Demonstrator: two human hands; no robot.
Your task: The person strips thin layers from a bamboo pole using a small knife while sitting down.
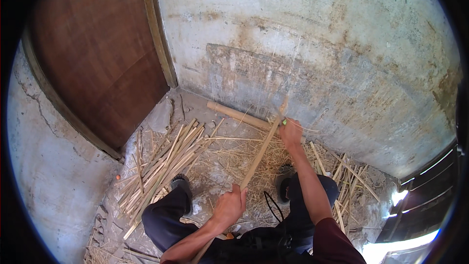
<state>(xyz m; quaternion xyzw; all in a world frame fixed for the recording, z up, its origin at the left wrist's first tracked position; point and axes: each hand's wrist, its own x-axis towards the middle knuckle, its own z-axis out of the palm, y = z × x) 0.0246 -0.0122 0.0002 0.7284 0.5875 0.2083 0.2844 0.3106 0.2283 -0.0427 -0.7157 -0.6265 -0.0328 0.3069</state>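
Observation:
A long split bamboo strip (264,152) slants up from under my left forearm toward the wall. My left hand (230,209) is closed around its lower part, above my lap. Near the strip's far end my right hand (292,133) is closed on a small tool with a green part (285,122). The tool's working end lies against or just beside the strip and is too blurred to make out. Below that end, a thick round bamboo pole (238,113) lies on the floor along the wall.
Many split bamboo strips (163,168) are heaped on the floor at left, and more strips (346,178) lie at right. Thin shavings (222,161) cover the ground between my shoes. A stained wall (312,58) stands ahead, with a brown door (105,54) at left.

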